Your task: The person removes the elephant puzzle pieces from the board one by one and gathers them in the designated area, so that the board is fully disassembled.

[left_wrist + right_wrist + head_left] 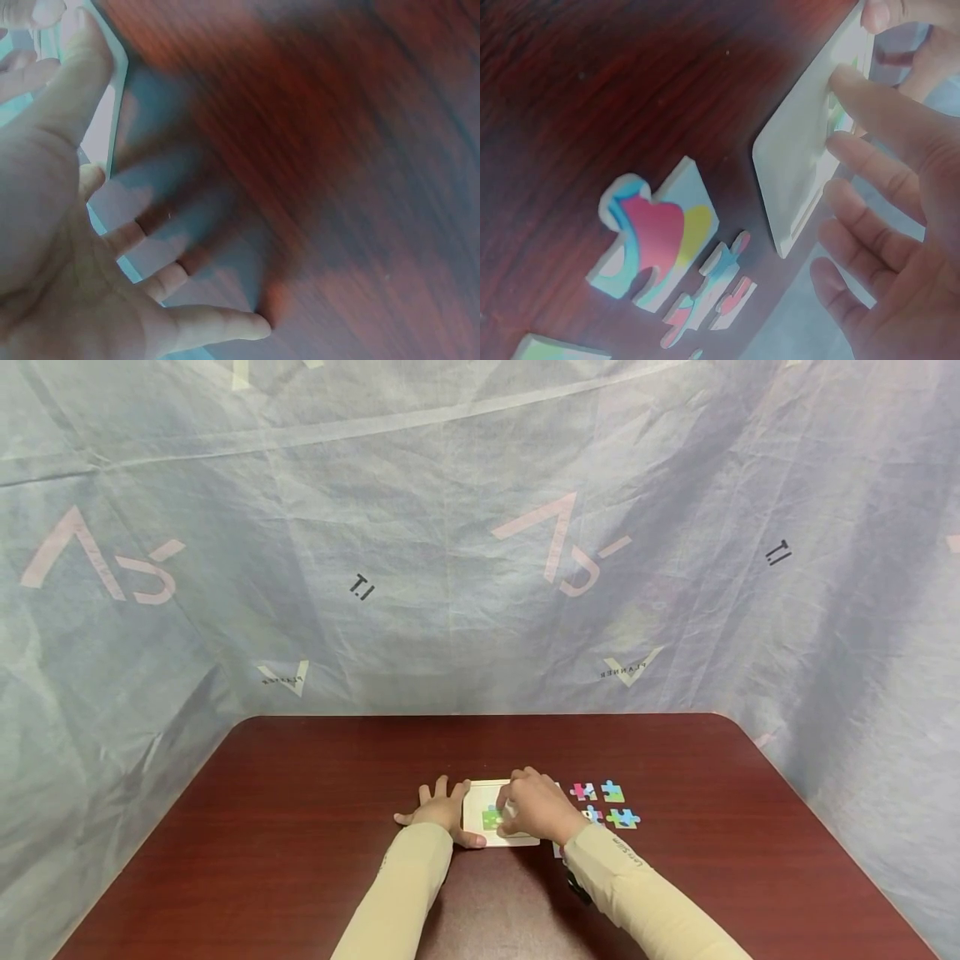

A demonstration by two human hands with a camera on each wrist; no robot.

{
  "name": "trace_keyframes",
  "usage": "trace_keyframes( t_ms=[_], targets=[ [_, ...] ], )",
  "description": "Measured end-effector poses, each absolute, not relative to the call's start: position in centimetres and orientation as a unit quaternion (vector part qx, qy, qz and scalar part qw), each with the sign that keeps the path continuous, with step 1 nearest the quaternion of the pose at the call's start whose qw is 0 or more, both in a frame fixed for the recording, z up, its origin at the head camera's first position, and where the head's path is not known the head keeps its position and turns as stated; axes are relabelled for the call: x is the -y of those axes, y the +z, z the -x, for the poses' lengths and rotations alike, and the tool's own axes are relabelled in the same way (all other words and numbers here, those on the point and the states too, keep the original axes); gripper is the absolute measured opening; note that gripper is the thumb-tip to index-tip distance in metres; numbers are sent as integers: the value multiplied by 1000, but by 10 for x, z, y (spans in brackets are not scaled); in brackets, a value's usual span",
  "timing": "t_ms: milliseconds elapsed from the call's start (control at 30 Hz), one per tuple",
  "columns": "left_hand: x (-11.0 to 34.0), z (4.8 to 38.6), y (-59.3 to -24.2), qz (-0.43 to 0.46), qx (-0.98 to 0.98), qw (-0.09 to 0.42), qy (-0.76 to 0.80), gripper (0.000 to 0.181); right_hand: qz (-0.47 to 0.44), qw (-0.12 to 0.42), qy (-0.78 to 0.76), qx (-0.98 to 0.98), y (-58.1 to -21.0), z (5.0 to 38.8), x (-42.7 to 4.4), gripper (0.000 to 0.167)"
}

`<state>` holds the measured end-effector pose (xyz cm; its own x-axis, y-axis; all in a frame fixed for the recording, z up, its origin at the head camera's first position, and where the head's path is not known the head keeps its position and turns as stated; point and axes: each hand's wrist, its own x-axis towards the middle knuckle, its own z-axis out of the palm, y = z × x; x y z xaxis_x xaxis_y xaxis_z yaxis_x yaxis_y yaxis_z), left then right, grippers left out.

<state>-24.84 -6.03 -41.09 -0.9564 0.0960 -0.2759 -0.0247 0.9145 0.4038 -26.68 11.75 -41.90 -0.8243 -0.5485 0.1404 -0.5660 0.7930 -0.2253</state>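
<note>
A pale shallow puzzle tray (472, 839) lies on the table, with a green and blue jigsaw piece (491, 818) in its lower part. My left hand (441, 812) is spread at the tray's left side, its thumb (90, 56) on the near corner. Over the tray's right half, my right hand (542, 806) pinches a jigsaw piece (843, 120) between thumb and index finger, low in the tray. Most of that piece is hidden by the fingers. Its other fingers (862, 225) are bent loosely beside the tray's edge.
Right of the tray lie several loose jigsaw pieces, among them a green and blue one (623, 818), a pink and white one (584, 792) and a pink and yellow one (656, 232). A dark red wooden table (300, 827) holds everything, with a grey printed cloth (450, 635) hanging behind.
</note>
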Motion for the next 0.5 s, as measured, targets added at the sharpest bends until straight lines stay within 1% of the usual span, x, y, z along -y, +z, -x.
trace_keyframes(
  t_ms=[233,500],
  targets=[
    [60,253,-416,-21,-967,146,207,98,-303,36,146,941,-419,264,-120,21],
    [61,253,-417,-17,-967,146,207,99,-306,34,141,941,-419,264,-121,21]
  ],
)
